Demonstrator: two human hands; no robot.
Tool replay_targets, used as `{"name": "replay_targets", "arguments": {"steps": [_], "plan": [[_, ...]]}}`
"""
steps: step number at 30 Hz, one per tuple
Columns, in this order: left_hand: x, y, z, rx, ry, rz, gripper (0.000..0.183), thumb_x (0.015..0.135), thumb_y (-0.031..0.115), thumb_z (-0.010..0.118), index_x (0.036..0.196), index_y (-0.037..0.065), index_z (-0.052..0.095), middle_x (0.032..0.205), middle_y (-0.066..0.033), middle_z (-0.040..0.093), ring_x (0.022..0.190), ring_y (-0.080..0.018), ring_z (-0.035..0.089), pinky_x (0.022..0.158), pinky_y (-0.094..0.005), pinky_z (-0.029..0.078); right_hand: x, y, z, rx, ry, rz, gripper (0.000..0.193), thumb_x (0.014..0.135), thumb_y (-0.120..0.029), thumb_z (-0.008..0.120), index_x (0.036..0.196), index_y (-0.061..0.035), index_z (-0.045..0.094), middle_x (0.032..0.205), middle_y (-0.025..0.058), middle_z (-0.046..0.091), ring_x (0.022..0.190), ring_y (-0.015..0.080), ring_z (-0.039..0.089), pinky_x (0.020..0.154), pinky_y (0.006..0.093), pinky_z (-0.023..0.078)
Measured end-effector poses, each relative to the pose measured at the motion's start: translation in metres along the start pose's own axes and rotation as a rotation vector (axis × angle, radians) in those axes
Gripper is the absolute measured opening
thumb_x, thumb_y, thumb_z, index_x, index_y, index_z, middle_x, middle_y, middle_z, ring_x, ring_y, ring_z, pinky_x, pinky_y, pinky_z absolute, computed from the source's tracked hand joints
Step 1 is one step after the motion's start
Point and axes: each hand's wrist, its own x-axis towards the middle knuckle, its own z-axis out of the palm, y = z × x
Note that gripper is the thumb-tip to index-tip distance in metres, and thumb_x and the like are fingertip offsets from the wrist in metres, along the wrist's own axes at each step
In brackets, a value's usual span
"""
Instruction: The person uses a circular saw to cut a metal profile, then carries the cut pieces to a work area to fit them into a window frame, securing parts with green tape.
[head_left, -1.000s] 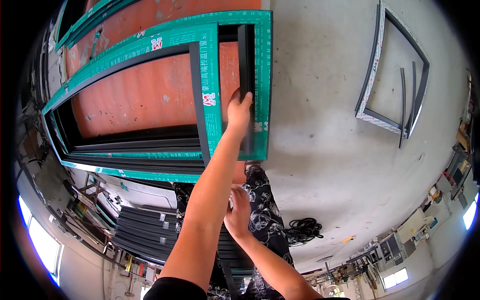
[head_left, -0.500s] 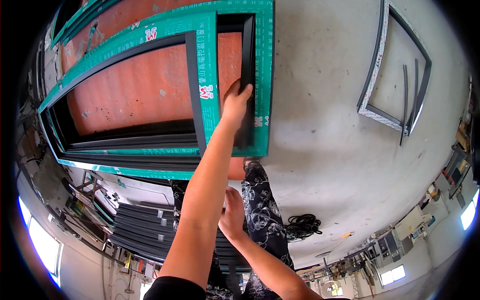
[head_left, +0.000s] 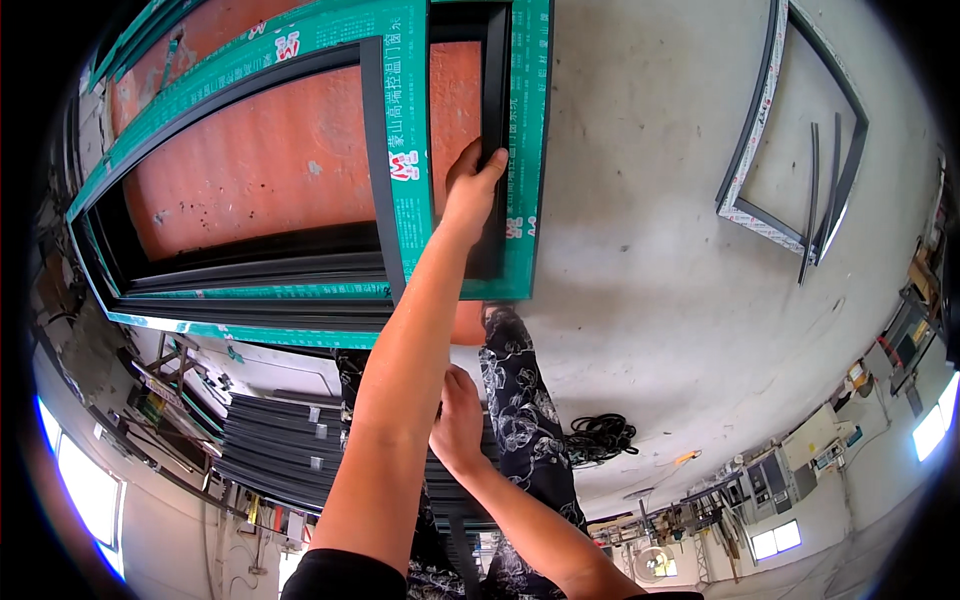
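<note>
A large window frame point(head_left: 527, 220) with green printed protective film and black inner edges lies in front of me, over a reddish-orange surface. My left hand point(head_left: 473, 195) is closed around the black inner edge near its right end, thumb on top and fingers curling into the narrow opening. Closer to my body, between my legs, my right hand point(head_left: 460, 420) is curled closed. A small dark bit shows at its fingers, but my left forearm partly covers it, so what it holds cannot be made out.
On the grey floor at right lies a smaller white-and-dark frame point(head_left: 733, 160) with loose dark strips point(head_left: 812, 190). A coil of black cable point(head_left: 600, 438) lies right of my leg. Dark profiles point(head_left: 270, 445) are stacked at the lower left. More green-filmed pieces point(head_left: 150, 45) sit at the far left.
The view has shifted slightly, and the large frame appears a little higher and further left. Both hands keep their grip, with the left still on the inner edge.
</note>
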Motion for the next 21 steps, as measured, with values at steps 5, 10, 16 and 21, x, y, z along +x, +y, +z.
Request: {"name": "replay_targets", "arguments": {"steps": [5,10,16,21], "plan": [[0.001,0.007,0.005,0.122,0.008,0.018,0.047,0.096,0.025,0.06,0.132,-0.004,0.051,0.119,-0.0142,0.061,0.108,-0.0214,0.056,0.097,-0.0302,0.041,0.01,-0.002,-0.005,0.0,0.104,-0.027,0.027,0.078,-0.003,0.065,0.104,-0.0005,0.062,0.102,0.0158,0.062,0.096,0.0358,0.058,0.083,0.0428,0.049],[0.002,0.0,0.005,0.171,0.072,0.061,0.048,0.097,0.026,0.059,0.134,-0.003,0.05,0.121,-0.0088,0.061,0.109,-0.0171,0.054,0.1,-0.0285,0.038,0.011,-0.004,-0.009,0.035,-0.049,-0.017,0.025,0.08,-0.007,0.065,0.104,-0.0009,0.062,0.104,0.0167,0.063,0.099,0.0365,0.058,0.085,0.0436,0.049],[0.0,0.003,-0.006,0.06,-0.061,0.027,0.051,0.097,0.03,0.058,0.135,-0.002,0.049,0.125,-0.0103,0.059,0.115,-0.0188,0.052,0.103,-0.0303,0.036,0.041,0.028,-0.036,-0.044,0.265,0.142,0.04,0.083,-0.015,0.07,0.117,0.0003,0.057,0.113,0.0189,0.059,0.104,0.0371,0.056,0.09,0.0443,0.045],[-0.021,-0.016,-0.013,0.343,-0.008,-0.076,0.057,0.095,0.033,0.061,0.136,-0.004,0.045,0.128,-0.0144,0.056,0.118,-0.0238,0.051,0.105,-0.0333,0.035,0.112,0.075,-0.072,-0.252,0.329,0.154,0.077,0.074,-0.027,0.081,0.134,0.0036,0.043,0.126,0.0259,0.054,0.117,0.0434,0.05,0.097,0.0472,0.042]]}}
